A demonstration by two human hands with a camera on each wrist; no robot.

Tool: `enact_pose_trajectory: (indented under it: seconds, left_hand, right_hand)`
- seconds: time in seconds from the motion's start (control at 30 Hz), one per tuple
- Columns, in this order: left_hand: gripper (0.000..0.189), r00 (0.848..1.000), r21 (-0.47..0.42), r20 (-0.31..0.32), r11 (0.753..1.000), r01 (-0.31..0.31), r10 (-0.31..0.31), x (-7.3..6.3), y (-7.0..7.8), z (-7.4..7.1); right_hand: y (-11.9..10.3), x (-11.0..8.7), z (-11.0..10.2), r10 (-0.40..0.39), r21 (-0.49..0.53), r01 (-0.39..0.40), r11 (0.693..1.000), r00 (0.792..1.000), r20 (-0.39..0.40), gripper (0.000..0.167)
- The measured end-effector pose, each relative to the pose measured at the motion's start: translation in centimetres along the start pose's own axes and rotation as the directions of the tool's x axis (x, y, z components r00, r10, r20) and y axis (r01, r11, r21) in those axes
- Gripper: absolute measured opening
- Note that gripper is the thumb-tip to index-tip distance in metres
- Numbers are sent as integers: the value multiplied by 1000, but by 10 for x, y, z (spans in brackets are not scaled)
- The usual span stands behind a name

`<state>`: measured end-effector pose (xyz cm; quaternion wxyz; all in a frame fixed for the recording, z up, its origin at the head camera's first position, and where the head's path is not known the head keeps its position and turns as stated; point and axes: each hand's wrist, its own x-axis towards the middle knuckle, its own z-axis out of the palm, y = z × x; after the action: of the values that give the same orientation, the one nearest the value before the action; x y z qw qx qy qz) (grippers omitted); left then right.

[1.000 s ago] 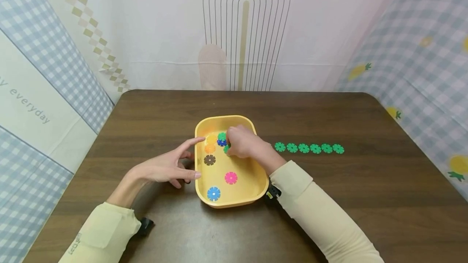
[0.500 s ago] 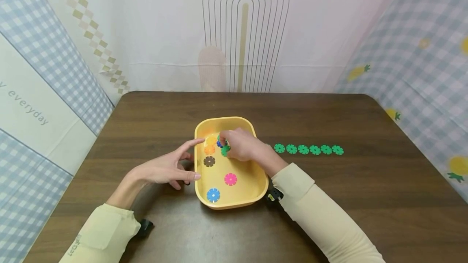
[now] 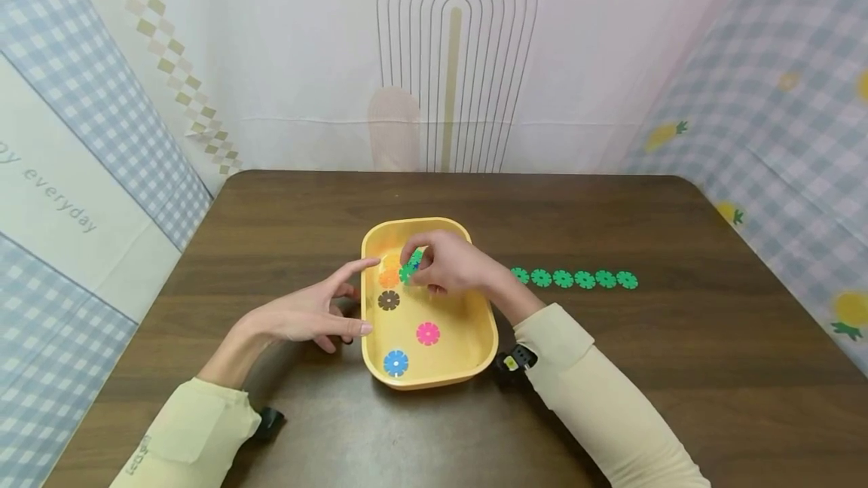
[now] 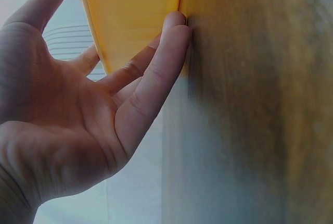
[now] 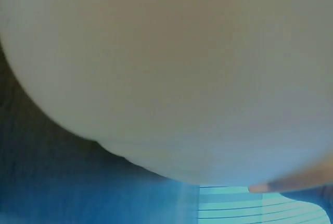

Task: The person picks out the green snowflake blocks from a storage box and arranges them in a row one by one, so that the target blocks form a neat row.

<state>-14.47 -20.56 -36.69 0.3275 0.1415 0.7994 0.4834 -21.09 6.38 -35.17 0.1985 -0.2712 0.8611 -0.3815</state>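
Observation:
My left hand (image 3: 305, 311) rests against the left side of the yellow tray (image 3: 484, 315), thumb and index fingertips at its rim. Its other fingers (image 4: 156, 78) lie along the outer wall in the left wrist view. Inside the tray's far half, my right hand (image 3: 450, 262) pinches a green notched plastic disc (image 3: 406, 275) between thumb and index finger. Another green disc (image 3: 417, 255) and a dark blue one, mostly hidden, show just behind the fingers. Orange (image 3: 389, 278), brown (image 3: 389, 300), pink (image 3: 428, 333) and light blue (image 3: 396, 363) discs lie on the tray's floor.
A straight row of several green discs (image 3: 563, 279) lies on the brown wooden table (image 3: 678, 367) to the tray's right, its near end partly behind my right wrist. Patterned cloths (image 3: 305, 36) hang behind and beside the table. Pale skin and sleeve fill the right wrist view.
My right hand's fingers have shifted slightly left and opened out into a pinch, with the green disc moving left beside them. My left hand and the tray stay in place.

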Motion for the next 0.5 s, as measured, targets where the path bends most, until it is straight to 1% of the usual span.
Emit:
enact_pose_trajectory:
  seconds: [0.07, 0.13, 0.23, 0.37, 0.5]
  left_hand:
    - [98, 1000, 2, 1, 1000, -1, 1, 0, 0, 0]
    - [98, 1000, 2, 2, 1000, -2, 2, 0, 0, 0]
    - [99, 1000, 1, 6, 1000, -4, 4, 0, 1, 0]
    - [99, 1000, 0, 9, 1000, -5, 5, 0, 1, 0]
    - [100, 1000, 1, 11, 1000, -5, 5, 0, 0, -1]
  right_hand:
    - [1, -1, -2, -27, 72, 27, 997, 1000, -4, 23]
    - [1, -2, -4, -40, 123, 41, 991, 999, -9, 25]
    - [-1, -5, -6, -28, 185, 29, 982, 1000, -10, 29]
    - [-2, -10, -11, -2, 233, 7, 973, 1000, -21, 31]
    - [0, -16, -15, 8, 260, 4, 965, 999, -45, 30]
